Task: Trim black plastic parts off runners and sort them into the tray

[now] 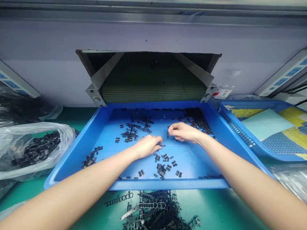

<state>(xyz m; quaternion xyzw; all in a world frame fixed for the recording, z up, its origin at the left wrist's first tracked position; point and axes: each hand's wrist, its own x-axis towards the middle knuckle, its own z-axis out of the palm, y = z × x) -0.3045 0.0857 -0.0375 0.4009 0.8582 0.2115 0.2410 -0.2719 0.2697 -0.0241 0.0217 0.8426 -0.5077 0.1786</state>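
Note:
Both hands are over the large blue tray (225, 182), close together near its middle. My right hand (181, 131) has its fingers closed in a pinch on a small black plastic part (168, 133). My left hand (148, 146) is to the left and a little nearer, fingers curled together at a tiny dark piece (159, 145); what it is cannot be made out. Loose black parts (161, 169) lie on the tray floor below the hands. Several more, with a black runner frame (141, 127), are behind my left hand. A dense dark pile (198, 118) fills the back right corner.
A conveyor belt (153, 92) ends above the tray's back edge. At left stands a clear bag (69, 131) of black parts. Black runners (153, 210) are heaped on the green table in front. A blue basket (271, 153) with papers and a plastic bottle (223, 92) are at right.

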